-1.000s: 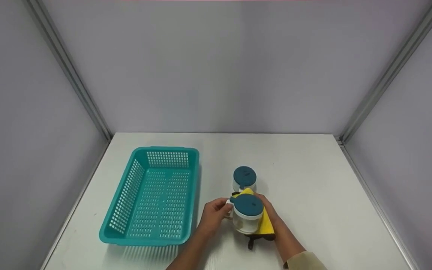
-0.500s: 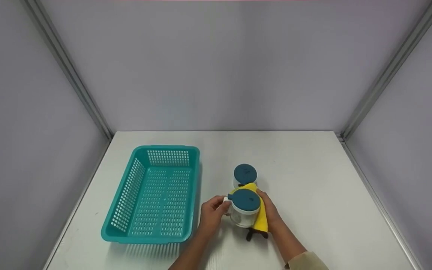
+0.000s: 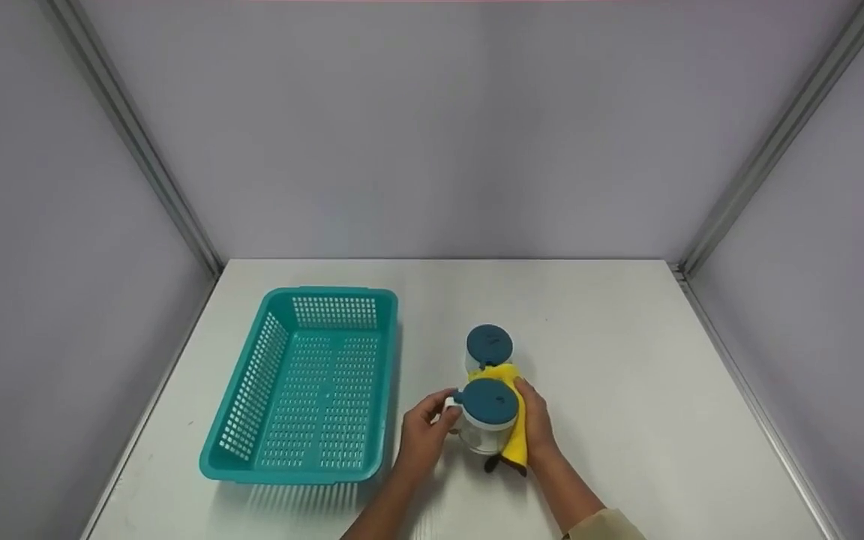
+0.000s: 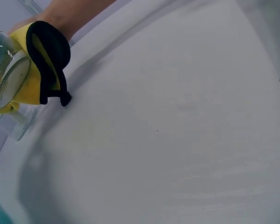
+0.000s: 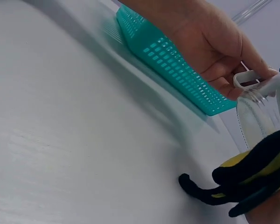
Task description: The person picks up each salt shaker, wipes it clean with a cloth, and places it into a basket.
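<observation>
A clear glass jar [image 3: 483, 436] with a blue lid and a white handle is held up in front of me. My left hand [image 3: 424, 435] pinches its white handle [image 5: 246, 79] between thumb and fingers. My right hand [image 3: 539, 421] holds a yellow cloth [image 3: 516, 442] with dark edging against the jar's right side. In the left wrist view the cloth [image 4: 33, 77] wraps the glass and its dark edge hangs in folds. The right fingers are mostly hidden behind cloth and jar. Just behind stands a second jar [image 3: 490, 345] with a matching blue lid, partly covered by the cloth in the head view.
A teal plastic basket [image 3: 327, 390] with slotted walls stands on the white table [image 3: 612, 352], left of the hands. Grey panels [image 3: 432, 135] enclose the table at the back and both sides.
The held jar has shifted slightly left and upward in view. The right hand and the cloth have moved left with it, and the cloth's hanging end is drawn closer round the glass.
</observation>
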Available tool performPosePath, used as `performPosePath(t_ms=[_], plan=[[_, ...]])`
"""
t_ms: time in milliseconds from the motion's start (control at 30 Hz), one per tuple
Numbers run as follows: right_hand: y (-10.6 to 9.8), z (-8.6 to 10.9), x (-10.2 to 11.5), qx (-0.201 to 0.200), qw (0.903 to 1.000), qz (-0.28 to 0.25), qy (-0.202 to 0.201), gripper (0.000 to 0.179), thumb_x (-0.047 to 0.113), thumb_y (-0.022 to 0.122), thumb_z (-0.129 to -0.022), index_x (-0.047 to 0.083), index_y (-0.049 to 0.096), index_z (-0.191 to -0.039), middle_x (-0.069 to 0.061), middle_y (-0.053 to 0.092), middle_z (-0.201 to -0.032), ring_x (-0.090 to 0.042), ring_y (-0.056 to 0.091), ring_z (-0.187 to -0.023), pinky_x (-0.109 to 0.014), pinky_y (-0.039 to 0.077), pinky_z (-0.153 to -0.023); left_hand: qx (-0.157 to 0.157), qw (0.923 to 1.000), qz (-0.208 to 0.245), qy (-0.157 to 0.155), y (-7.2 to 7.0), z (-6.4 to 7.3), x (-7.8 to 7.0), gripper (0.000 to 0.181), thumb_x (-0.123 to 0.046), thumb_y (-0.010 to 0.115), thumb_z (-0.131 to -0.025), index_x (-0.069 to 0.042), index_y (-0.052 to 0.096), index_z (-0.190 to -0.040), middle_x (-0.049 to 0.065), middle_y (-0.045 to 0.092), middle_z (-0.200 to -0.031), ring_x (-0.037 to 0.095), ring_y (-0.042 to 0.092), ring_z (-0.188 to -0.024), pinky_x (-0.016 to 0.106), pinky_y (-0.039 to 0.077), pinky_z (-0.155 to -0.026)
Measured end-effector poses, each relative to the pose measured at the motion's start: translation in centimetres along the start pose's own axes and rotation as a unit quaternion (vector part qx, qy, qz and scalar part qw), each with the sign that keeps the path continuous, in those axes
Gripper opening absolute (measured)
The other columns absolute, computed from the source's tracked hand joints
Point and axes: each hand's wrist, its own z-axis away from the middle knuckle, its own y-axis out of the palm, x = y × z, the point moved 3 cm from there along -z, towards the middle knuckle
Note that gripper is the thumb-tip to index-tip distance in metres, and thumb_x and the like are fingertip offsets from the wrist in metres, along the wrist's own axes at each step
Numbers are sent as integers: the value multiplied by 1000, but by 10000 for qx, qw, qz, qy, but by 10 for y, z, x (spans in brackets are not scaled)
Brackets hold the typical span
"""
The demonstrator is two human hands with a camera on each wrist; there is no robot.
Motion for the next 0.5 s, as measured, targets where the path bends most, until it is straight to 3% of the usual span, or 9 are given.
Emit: performPosePath(t_ms=[233, 500], plan=[[0, -5, -1, -139, 9999, 50, -20, 69, 66, 37, -96, 14, 43, -142, -8, 48, -133, -24, 46, -120, -38, 31, -112, 208, 9994, -122, 233, -4, 1, 0, 23, -26, 67, -94, -14, 70, -113, 4, 70, -103, 17, 62, -99, 31, 60, -78], [-4, -6, -1, -287, 9994, -30, -197, 67, 64, 38, -97, 12, 47, -139, -8, 50, -132, -24, 46, -120, -38, 31, -111, 325, 9993, -30, 170, 0, -1, -2, 21, -23, 68, -93, -13, 70, -112, 6, 69, -104, 18, 63, -97, 34, 61, -77]])
